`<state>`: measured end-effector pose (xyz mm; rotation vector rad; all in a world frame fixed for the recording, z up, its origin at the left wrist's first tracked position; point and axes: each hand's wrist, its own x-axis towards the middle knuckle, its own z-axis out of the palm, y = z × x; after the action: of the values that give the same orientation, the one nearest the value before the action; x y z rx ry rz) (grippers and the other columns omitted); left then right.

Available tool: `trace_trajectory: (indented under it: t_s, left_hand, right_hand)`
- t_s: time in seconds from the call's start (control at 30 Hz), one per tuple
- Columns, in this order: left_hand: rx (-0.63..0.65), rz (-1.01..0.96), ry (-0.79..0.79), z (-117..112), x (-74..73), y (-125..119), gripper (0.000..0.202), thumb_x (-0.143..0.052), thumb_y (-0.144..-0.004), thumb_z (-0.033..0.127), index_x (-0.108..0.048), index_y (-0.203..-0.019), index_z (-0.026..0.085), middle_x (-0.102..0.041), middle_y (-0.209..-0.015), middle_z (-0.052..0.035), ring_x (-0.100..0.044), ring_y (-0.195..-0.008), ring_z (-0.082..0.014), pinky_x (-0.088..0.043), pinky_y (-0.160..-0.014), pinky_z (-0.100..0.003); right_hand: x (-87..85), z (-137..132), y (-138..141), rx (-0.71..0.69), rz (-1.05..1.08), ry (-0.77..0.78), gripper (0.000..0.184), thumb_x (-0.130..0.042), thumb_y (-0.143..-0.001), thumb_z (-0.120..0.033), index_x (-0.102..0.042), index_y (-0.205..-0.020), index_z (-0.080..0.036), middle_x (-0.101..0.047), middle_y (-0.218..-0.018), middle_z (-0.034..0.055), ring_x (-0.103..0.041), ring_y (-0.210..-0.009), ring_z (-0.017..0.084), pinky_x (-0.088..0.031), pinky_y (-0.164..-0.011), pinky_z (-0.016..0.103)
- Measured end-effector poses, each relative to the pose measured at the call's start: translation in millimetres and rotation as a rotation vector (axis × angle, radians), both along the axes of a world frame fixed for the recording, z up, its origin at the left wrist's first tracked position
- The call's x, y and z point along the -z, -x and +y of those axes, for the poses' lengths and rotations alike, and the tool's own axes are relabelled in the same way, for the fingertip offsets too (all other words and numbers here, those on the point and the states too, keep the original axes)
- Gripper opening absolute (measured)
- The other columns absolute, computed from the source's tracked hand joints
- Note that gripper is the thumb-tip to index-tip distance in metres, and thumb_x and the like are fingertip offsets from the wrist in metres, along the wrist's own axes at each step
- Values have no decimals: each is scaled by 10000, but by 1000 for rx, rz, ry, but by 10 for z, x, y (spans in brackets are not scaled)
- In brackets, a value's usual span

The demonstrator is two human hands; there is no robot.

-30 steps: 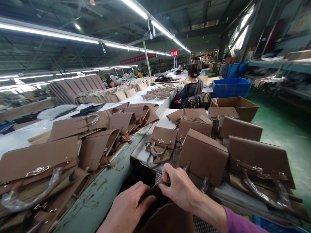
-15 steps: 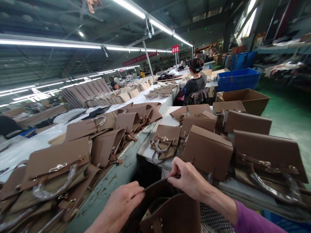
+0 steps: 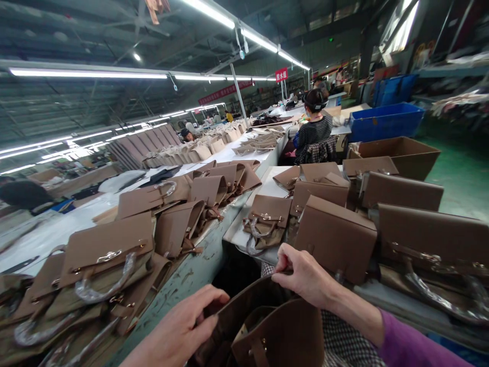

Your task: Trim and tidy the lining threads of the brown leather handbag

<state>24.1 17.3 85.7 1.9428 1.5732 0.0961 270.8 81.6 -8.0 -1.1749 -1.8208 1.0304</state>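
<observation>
A brown handbag (image 3: pixel 290 331) stands with its mouth up at the bottom middle, close to my body. My right hand (image 3: pixel 301 272) pinches the far rim of its opening between thumb and fingers. On the left side of the same rim is my left hand (image 3: pixel 191 321), fingers curled over the edge and thumb on the inner side. Small metal fittings and a strap show on the near panel. The bag's lower part falls outside the view, and its interior is dark.
Finished-looking brown handbags (image 3: pixel 109 250) with plastic-wrapped handles crowd the left table, and more bags (image 3: pixel 336 239) fill the right one. A co-worker in a striped top (image 3: pixel 315 130) sits ahead, near a blue bin (image 3: pixel 385 122) and a brown bin (image 3: pixel 397 155).
My left thumb has opened away from the fingers at the rim, and that hand sits slightly lower. The right hand keeps its pinch. The whole view has shifted a little.
</observation>
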Motion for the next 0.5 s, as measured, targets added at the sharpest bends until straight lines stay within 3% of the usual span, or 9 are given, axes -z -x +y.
trace_trajectory:
  t_s: [0.1, 0.2, 0.27, 0.33, 0.4, 0.5]
  left_hand:
    - [52, -30, -91, 151, 97, -326, 189, -521, -852, 232, -623, -1009, 247, -672, -991, 17, -609, -864, -169, -439, -705, -207]
    - [123, -54, -162, 352, 272, -588, 151, -495, -869, 229, -646, -867, 216, -692, -885, 3, -622, -809, -181, -410, -654, -222]
    - [140, -68, -180, 484, 378, -657, 187, -466, -875, 201, -640, -806, 204, -685, -810, 7, -617, -747, -172, -383, -627, -229]
    - [133, -75, -184, 595, 454, -644, 177, -471, -859, 183, -633, -786, 191, -667, -747, 10, -599, -695, -164, -361, -604, -233]
    - [117, -79, -167, 679, 498, -588, 159, -487, -835, 181, -632, -769, 172, -659, -719, 3, -587, -680, -164, -361, -595, -235]
    - [102, -116, -98, 755, 521, -523, 177, -483, -816, 196, -652, -805, 146, -680, -758, -16, -599, -729, -177, -407, -622, -236]
  right_hand:
    - [10, -3, 27, -33, 10, -9, 222, -629, -721, -165, -412, -707, -210, -674, -715, -52, -589, -656, 118, -376, -602, 217]
    - [-22, 31, 4, -89, -63, -60, 183, -628, -765, -182, -448, -747, -210, -661, -724, -52, -585, -669, 121, -367, -600, 216]
    - [-100, 38, -40, -59, -187, -108, 58, -537, -873, -233, -492, -843, -211, -650, -717, -31, -573, -644, 136, -358, -590, 237]
    - [-216, -10, -75, 38, -324, -201, 136, -397, -961, -273, -510, -968, -199, -663, -773, 14, -585, -682, 169, -368, -623, 275]
    - [-318, -126, -59, 48, -398, -333, 207, -354, -985, -320, -512, -1041, -198, -676, -890, 48, -599, -782, 197, -385, -694, 308]
    - [-305, -361, 121, -229, -383, -550, 257, -431, -951, -447, -541, -979, -217, -675, -929, 22, -586, -812, 177, -390, -810, 309]
